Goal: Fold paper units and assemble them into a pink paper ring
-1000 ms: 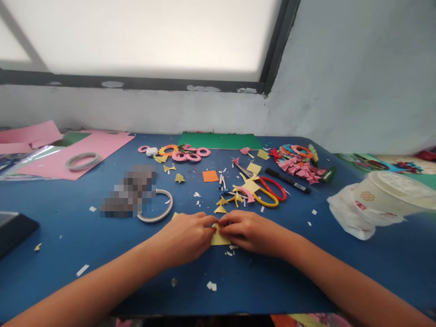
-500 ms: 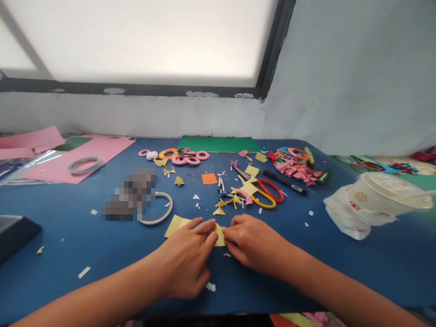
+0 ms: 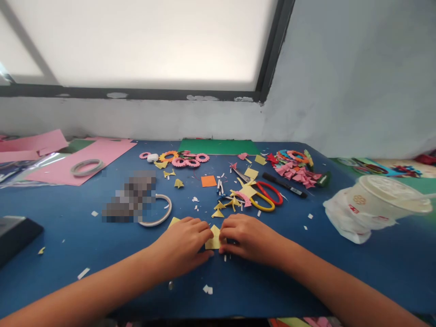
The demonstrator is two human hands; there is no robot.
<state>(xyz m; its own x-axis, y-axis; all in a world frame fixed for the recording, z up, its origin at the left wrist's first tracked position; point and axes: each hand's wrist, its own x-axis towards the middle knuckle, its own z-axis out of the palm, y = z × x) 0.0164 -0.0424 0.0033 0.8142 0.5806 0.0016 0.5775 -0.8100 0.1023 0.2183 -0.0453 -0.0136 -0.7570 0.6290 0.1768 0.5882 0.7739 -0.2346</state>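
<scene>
Hands met at the near middle of the blue table point(image 3: 68, 245), pressed down on a small piece of yellow paper point(image 3: 214, 238). The left hand point(image 3: 184, 245) lay over the paper's nine o'clock side, fingers curled onto it, with a yellow corner poking out past its knuckles. The right hand point(image 3: 250, 238) pinched the three o'clock edge between thumb and fingertips. Both hands gripped the same sheet, which lay flat on the tabletop between them.

At twelve o'clock from the hands sat a scatter of yellow scraps point(image 3: 235, 197) and red-and-yellow scissors point(image 3: 267, 196), with an orange square point(image 3: 208, 181) just beyond. A black marker point(image 3: 285, 184) lay at one o'clock, near a heap of pink and red cutouts point(image 3: 295, 165). Pink paper rings point(image 3: 185, 158) rested farther back at eleven o'clock, before a green sheet point(image 3: 218, 146). A tape roll point(image 3: 159, 210) stood at ten o'clock, close to the left hand. A white lidded cup point(image 3: 391, 195) in a plastic bag lay at three o'clock, well apart.
</scene>
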